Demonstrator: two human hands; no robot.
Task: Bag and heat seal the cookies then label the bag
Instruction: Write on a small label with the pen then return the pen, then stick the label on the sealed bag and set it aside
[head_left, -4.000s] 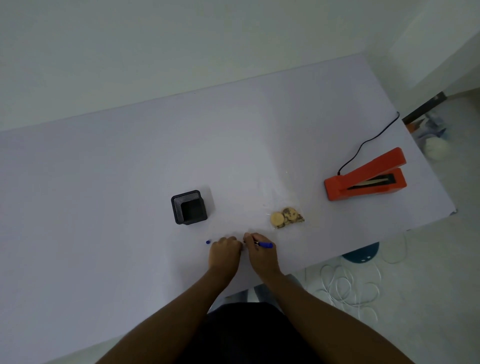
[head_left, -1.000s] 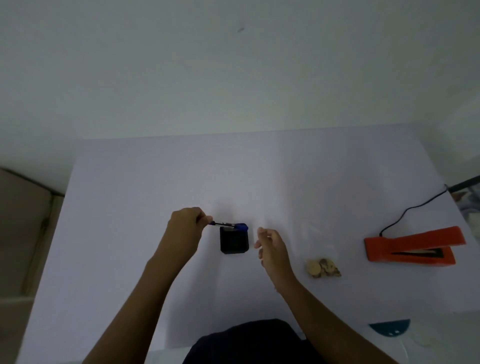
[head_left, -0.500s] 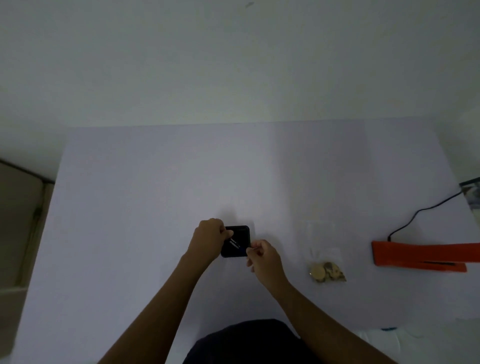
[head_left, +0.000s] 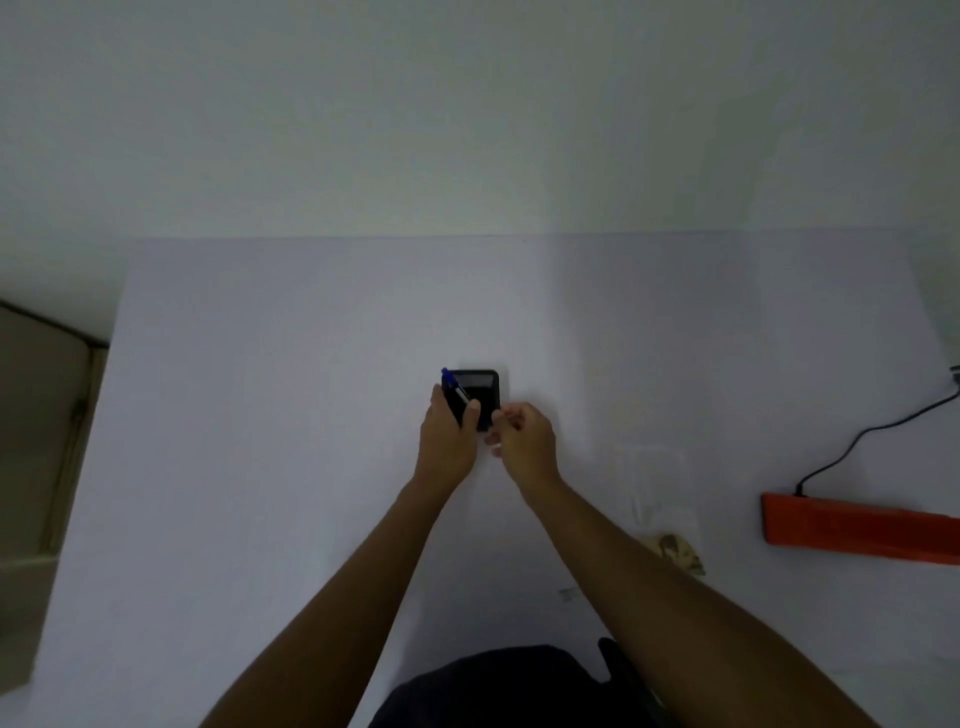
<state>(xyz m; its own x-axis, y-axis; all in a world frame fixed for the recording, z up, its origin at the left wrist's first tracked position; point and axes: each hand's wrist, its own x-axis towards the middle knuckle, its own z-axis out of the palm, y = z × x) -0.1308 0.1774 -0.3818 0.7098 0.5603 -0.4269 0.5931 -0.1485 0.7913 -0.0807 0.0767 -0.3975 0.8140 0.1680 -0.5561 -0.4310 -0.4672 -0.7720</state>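
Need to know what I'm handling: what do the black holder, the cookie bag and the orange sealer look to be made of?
Black holder: looks like matte rigid plastic, dull with rounded corners.
Cookie bag: thin clear plastic film; the table shows through it.
Orange sealer: probably moulded plastic, even matte colour; any metal parts are hidden.

Both arms stretched forward, left hand (head_left: 448, 435) gripping with curled fingers, right hand (head_left: 524, 439) loosely curled just beside it

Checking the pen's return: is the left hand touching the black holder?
Touching. The head view shows the left hand wrapped around the black holder, thumb against its front, with the blue pen standing above its fingers.
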